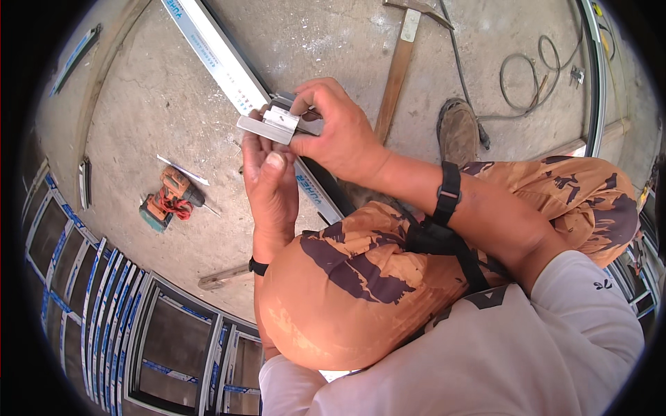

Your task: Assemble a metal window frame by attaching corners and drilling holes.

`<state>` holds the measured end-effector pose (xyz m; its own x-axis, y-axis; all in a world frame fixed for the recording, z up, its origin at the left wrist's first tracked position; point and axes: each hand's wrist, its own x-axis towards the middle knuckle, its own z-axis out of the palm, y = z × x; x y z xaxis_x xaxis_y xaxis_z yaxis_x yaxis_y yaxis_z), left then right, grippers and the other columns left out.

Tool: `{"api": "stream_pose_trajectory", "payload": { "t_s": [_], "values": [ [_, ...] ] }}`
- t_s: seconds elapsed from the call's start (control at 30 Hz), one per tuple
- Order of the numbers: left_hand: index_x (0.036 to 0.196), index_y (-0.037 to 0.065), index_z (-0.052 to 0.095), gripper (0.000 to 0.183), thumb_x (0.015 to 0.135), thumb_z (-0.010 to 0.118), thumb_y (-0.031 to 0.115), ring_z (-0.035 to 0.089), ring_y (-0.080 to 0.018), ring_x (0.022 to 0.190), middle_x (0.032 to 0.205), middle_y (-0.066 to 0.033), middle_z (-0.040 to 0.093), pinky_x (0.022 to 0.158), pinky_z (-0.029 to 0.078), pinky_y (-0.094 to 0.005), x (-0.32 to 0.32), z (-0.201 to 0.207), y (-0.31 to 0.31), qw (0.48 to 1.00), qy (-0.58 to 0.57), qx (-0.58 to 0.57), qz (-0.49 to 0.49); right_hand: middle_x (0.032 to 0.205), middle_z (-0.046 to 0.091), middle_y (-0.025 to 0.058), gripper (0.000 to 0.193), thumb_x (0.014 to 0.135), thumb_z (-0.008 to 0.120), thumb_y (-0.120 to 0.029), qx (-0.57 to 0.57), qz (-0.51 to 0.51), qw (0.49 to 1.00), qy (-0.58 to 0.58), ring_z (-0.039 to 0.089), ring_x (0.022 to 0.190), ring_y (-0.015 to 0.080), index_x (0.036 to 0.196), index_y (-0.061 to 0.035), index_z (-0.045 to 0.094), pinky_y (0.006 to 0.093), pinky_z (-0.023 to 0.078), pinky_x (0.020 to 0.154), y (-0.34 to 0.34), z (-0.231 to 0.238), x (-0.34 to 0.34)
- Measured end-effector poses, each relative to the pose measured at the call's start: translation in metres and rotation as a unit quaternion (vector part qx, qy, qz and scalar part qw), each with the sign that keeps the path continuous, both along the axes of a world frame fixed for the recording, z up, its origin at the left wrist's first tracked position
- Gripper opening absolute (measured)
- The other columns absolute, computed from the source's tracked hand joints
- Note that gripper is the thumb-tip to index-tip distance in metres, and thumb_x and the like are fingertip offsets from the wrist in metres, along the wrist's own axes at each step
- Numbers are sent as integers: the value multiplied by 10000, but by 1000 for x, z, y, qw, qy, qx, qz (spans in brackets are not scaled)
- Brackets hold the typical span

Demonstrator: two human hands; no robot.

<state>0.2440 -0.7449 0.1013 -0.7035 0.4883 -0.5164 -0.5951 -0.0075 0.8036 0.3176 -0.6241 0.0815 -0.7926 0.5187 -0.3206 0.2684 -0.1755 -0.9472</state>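
Small aluminium bracket [269,126] is sitting at the end of a long white-filmed aluminium profile [229,66], which is lying across the concrete floor [159,111]. Left hand [267,177] is cupping the bracket from below, fingers closed on it; right hand [333,132] is pinching it from above. Both hands are working together. Judgement: keep the bracket square to the profile, pressing evenly. Cordless drill [166,200] is lying well apart; hammer [401,55] nearby.
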Motion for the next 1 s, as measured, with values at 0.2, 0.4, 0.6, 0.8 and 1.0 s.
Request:
{"api": "stream_pose_trajectory", "payload": {
  "t_s": [0.2, 0.4, 0.6, 0.8, 1.0],
  "values": [
    [1348, -32, 383, 586, 851, 671, 89, 573, -282, 1151, 1291, -207, 509, 940, 538, -382, -23, 7, 7, 991, -127, 11, -26, 1210, 484, 146, 505, 697, 746, -160, 218, 107, 967, 69, 550, 1083, 328, 1146, -70, 533, 389, 492, 861, -7, 8, 9],
    [1369, -25, 382, 616, 870, 701, 145, 633, -289, 1044, 1219, -207, 564, 779, 580, -329, -22, 2, -1, 983, -168, 61, -45, 1083, 604, 80, 398, 712, 721, -131, 261, 147, 948, 109, 652, 842, 259, 1085, -77, 595, 333, 532, 744, 16, 1, 11],
    [1421, 7, 337, 721, 860, 728, 236, 648, -298, 1005, 1173, -202, 591, 794, 568, -344, -17, 9, 4, 982, -168, 53, -69, 1089, 597, 85, 482, 718, 728, -117, 76, 32, 997, -6, 637, 934, 223, 1175, -76, 582, 329, 533, 761, 12, 9, 7],
    [1336, -27, 423, 607, 860, 721, 206, 654, -298, 992, 1103, -184, 622, 836, 567, -372, -13, 12, 3, 993, -101, 12, -55, 1076, 589, 63, 510, 717, 741, -146, 148, 133, 979, 38, 633, 945, 209, 1208, -116, 606, 334, 538, 769, 20, 11, 3],
    [1256, -2, 513, 490, 858, 722, 192, 656, -221, 945, 1092, -115, 648, 775, 542, -340, -11, 4, -4, 993, -94, -7, -67, 1097, 610, 63, 463, 724, 739, -177, 196, 154, 968, 26, 641, 930, 218, 1174, -124, 648, 328, 535, 773, 19, -2, 9]
  ]
}}
